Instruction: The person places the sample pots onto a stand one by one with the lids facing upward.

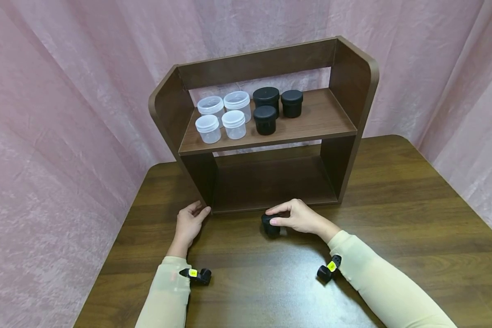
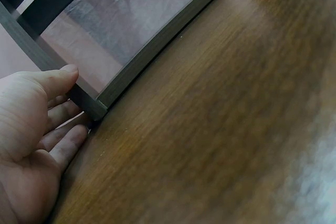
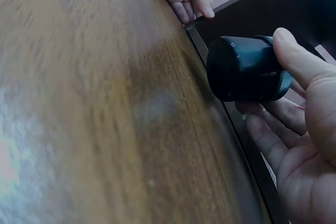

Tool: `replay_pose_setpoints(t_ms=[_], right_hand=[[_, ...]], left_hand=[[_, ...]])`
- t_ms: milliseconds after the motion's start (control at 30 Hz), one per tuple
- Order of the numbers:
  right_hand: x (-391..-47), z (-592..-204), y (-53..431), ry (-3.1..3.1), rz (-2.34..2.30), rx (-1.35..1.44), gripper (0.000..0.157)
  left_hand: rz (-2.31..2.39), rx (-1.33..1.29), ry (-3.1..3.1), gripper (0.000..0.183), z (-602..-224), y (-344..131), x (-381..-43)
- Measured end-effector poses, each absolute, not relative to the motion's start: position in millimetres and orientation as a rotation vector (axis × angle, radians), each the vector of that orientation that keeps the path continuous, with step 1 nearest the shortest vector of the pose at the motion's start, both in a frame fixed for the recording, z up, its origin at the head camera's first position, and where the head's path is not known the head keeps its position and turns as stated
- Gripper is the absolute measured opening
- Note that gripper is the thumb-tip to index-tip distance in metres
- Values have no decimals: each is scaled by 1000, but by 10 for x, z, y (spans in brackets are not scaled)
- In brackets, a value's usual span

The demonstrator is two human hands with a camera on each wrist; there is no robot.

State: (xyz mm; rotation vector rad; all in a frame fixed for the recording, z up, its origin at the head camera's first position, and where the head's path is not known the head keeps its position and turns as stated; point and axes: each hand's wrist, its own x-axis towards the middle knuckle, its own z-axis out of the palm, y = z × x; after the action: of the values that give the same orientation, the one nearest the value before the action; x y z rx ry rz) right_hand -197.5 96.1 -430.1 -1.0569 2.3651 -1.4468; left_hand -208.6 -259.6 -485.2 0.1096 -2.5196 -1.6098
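In my right hand [image 1: 299, 216] is a small black screw-top jar [image 3: 244, 69], pinched at its ribbed lid between thumb and fingers. It is in front of the lower shelf, at or just over the tabletop; whether it touches the wood I cannot tell. My left hand [image 1: 190, 223] rests at the bottom front corner of the brown two-tier shelf unit [image 1: 365, 91]. Its thumb lies by the side panel's front edge [image 2: 86, 102], the relaxed fingers beside the outer face.
On the upper shelf stand several clear jars with whitish lids [image 1: 234, 124] at the left. Black jars [image 1: 265, 120], one larger, stand right of them. A brown wooden table [image 1: 414, 218] bears the unit; a pink curtain [image 1: 86, 91] hangs behind.
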Motion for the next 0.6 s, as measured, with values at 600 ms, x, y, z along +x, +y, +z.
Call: replay_pose_setpoints(t_ms=[600], right_hand=[[-1990,-4256,1006,2307,-1599,-984,23]], left_hand=[[-1604,109,-2530,60,-4860,-2594,-2090]])
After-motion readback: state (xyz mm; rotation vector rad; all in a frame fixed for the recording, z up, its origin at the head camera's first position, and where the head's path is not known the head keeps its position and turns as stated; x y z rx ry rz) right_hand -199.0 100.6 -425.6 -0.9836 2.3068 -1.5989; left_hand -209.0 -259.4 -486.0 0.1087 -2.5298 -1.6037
